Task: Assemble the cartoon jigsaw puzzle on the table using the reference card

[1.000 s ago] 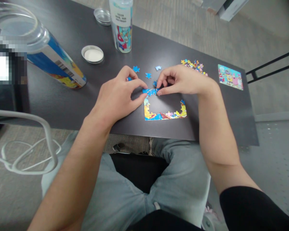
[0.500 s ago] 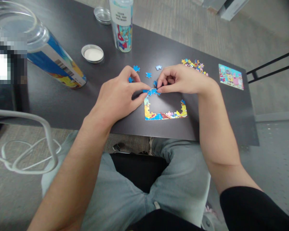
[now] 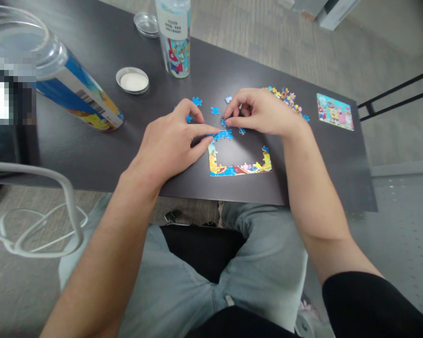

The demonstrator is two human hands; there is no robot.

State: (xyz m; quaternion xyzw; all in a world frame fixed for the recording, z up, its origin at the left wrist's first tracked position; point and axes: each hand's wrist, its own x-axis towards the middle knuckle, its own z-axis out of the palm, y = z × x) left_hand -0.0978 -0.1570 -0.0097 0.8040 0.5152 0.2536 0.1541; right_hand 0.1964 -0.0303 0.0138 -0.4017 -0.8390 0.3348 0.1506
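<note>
My left hand (image 3: 169, 141) pinches the left end of a joined strip of blue jigsaw pieces (image 3: 223, 134) between thumb and index finger. Just beyond the strip, my right hand (image 3: 254, 110) has its thumb and fingertips closed on a single blue jigsaw piece (image 3: 223, 123). Nearer to me lies a partly joined puzzle border (image 3: 239, 171), with a bottom edge and two short sides. Loose blue pieces lie around my hands, among them one beyond the strip (image 3: 215, 110), one farther left (image 3: 197, 101) and one right of the strip (image 3: 242, 131).
A heap of mixed puzzle pieces (image 3: 285, 96) lies beyond my right wrist, with a picture card (image 3: 334, 111) farther right. Two clear cans, one near (image 3: 88, 101) and one far (image 3: 176, 47), stand on the left beside round lids (image 3: 132, 80). A white cable (image 3: 70, 197) loops at the left.
My right hand has shifted from the strip's right end to the loose blue piece just beyond it. A blue piece right of the strip now shows. My left hand stays at the strip.
</note>
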